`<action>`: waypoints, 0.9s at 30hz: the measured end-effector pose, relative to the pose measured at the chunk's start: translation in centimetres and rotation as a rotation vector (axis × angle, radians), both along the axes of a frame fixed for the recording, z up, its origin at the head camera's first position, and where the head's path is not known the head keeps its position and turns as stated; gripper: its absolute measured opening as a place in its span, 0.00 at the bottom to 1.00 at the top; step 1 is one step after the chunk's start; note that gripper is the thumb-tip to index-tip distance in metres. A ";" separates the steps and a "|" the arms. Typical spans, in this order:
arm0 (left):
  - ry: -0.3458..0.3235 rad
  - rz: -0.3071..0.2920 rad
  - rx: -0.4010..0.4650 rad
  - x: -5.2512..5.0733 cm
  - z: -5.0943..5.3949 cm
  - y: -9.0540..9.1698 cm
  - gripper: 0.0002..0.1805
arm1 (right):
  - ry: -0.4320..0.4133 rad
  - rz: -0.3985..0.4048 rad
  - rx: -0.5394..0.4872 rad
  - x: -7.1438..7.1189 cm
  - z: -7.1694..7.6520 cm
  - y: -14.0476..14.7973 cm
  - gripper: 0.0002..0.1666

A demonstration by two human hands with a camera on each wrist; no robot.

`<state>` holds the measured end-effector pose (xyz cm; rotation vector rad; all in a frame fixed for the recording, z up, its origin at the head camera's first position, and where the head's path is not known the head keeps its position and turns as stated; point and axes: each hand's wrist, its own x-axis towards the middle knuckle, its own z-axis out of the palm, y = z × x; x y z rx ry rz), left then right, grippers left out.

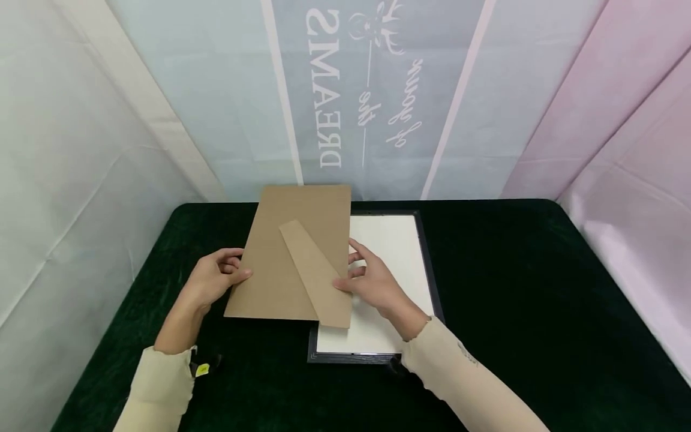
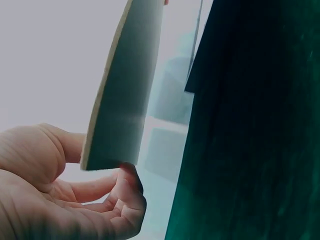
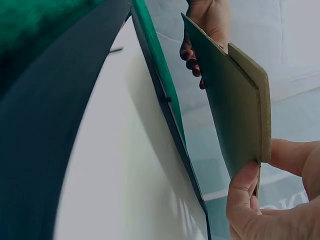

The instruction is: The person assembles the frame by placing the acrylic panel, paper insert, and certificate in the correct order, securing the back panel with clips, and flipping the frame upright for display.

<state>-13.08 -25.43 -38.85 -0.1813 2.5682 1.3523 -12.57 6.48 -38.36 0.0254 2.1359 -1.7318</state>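
A brown picture frame backing board (image 1: 270, 252) with a slanted stand strip (image 1: 310, 270) is held up between both hands. My left hand (image 1: 213, 276) pinches its left edge, thumb on the front; the left wrist view shows the board (image 2: 117, 100) between thumb and fingers. On the other edge, my right hand (image 1: 375, 282) grips with the thumb on the stand strip and fingers behind. Beneath and to the right lies a dark picture frame (image 1: 426, 264) with a white sheet (image 1: 385, 240) inside, partly hidden by the board and right hand. In the right wrist view the board (image 3: 220, 90) stands apart from the frame.
The table is covered with dark green cloth (image 1: 513, 288). A pale printed curtain (image 1: 232, 90) with mirrored lettering hangs behind its far edge, and more fabric hangs at both sides. A small dark device with a yellow tag (image 1: 202, 369) sits at the left wrist.
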 end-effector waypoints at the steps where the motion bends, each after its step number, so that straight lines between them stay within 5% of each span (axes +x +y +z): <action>1: -0.001 -0.008 0.007 -0.1 -0.1 0.2 0.29 | 0.000 -0.001 -0.003 0.0 -0.1 0.3 0.57; 8: -0.011 -0.051 0.068 -0.3 -0.8 1.9 0.28 | 0.001 -0.016 -0.001 0.5 -0.6 2.6 0.55; 20: 0.005 0.004 0.111 0.1 -1.8 6.5 0.23 | -0.031 -0.072 0.043 0.7 -0.1 6.4 0.55; 27: -0.032 0.007 0.108 0.0 -1.3 9.0 0.23 | 0.048 -0.061 0.129 -0.1 0.0 8.6 0.55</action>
